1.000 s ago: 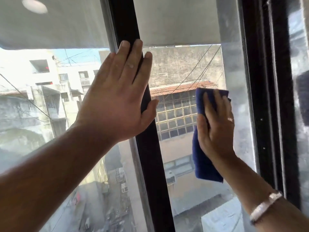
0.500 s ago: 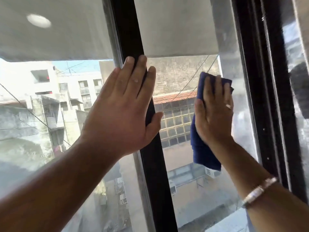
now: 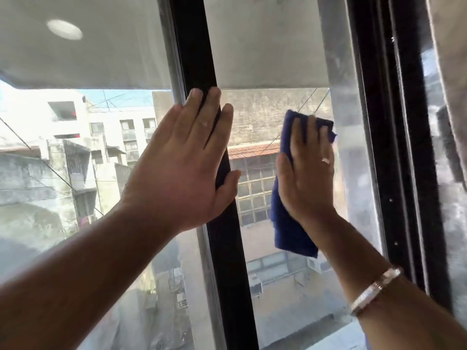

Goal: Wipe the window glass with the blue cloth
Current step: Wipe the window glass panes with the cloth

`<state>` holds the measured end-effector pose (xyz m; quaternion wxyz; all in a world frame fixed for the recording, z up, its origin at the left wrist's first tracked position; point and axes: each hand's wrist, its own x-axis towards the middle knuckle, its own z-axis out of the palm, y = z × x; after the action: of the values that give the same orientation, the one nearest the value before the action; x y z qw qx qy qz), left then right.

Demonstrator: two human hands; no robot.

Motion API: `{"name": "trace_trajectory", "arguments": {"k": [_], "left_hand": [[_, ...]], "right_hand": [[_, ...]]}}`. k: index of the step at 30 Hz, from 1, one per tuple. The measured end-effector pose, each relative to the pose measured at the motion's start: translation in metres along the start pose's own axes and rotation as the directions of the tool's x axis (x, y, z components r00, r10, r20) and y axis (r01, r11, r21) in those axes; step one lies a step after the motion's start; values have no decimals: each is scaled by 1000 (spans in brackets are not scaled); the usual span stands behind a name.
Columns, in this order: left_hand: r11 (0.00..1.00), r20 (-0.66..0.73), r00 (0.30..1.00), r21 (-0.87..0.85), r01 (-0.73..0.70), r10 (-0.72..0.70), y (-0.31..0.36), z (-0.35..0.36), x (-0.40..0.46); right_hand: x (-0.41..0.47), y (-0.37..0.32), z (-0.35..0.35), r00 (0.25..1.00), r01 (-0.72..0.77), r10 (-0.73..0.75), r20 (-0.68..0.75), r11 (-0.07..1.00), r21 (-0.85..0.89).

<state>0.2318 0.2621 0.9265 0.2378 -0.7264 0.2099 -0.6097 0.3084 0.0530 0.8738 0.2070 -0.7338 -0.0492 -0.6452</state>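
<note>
My right hand (image 3: 307, 170) lies flat on a folded blue cloth (image 3: 290, 231) and presses it against the right pane of window glass (image 3: 267, 299). The cloth's top edge shows above my fingertips and its lower part hangs below my palm. My left hand (image 3: 184, 168) is spread open, fingers apart, flat against the black centre frame bar (image 3: 227, 261) and the edge of the left pane (image 3: 75, 198). It holds nothing. A bracelet is on my right wrist.
A wide black frame post (image 3: 394, 147) borders the right pane, with another dusty pane (image 3: 452, 223) beyond it. A hazy vertical band (image 3: 353, 173) runs down the right pane's right side. Buildings and wires show outside, far below.
My right hand has slid the cloth upward on the right pane and shifted slightly left. My left hand stays braced on the centre bar.
</note>
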Motion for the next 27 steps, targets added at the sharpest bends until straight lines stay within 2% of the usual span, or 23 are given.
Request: {"name": "trace_trajectory", "arguments": {"k": [3, 5, 7, 9, 11, 14, 16, 18, 20, 22, 23, 24, 25, 27], "left_hand": [[1000, 17, 1000, 4, 1, -1, 2, -2, 2], [1000, 29, 1000, 9, -12, 11, 0, -3, 2], [998, 26, 999, 33, -44, 43, -6, -5, 5], [997, 26, 998, 48, -53, 52, -10, -7, 13], [999, 39, 999, 48, -9, 7, -13, -6, 19], [999, 32, 1000, 35, 1, -2, -11, 0, 22], [999, 8, 1000, 32, -6, 6, -11, 2, 21], [1000, -15, 1000, 16, -6, 6, -10, 4, 21], [1000, -26, 1000, 18, -11, 12, -9, 5, 21], [999, -26, 999, 39, -23, 24, -10, 6, 21], [998, -23, 999, 47, -28, 29, -10, 6, 21], [998, -19, 999, 54, -31, 32, -11, 7, 21], [998, -21, 999, 55, -32, 33, -12, 7, 22], [998, -35, 999, 47, -31, 33, -13, 8, 22]], "right_hand": [[-52, -28, 3, 946, 309, -304, 117, 951, -26], [-92, -8, 1, 904, 394, -385, 185, 919, -10], [-110, 32, -3, 895, 397, -395, 210, 917, 30], [-102, 77, -9, 930, 291, -295, 219, 955, 54], [-74, 107, -12, 975, 111, -120, 188, 992, 60], [-31, 109, -9, 991, -114, 111, 70, 992, 46], [-21, 85, -5, 982, -187, 186, 11, 981, 46], [-35, 47, -3, 996, -93, 92, 14, 994, 49], [-68, 10, 1, 981, 180, -182, 68, 983, 23], [-104, -2, 1, 890, 429, -426, 161, 903, 16], [-115, 7, 0, 844, 507, -503, 184, 861, 30], [-119, 24, -2, 814, 551, -548, 195, 834, 44], [-118, 44, -4, 813, 546, -544, 208, 836, 56], [-106, 85, -7, 896, 398, -403, 185, 915, 66]]}}
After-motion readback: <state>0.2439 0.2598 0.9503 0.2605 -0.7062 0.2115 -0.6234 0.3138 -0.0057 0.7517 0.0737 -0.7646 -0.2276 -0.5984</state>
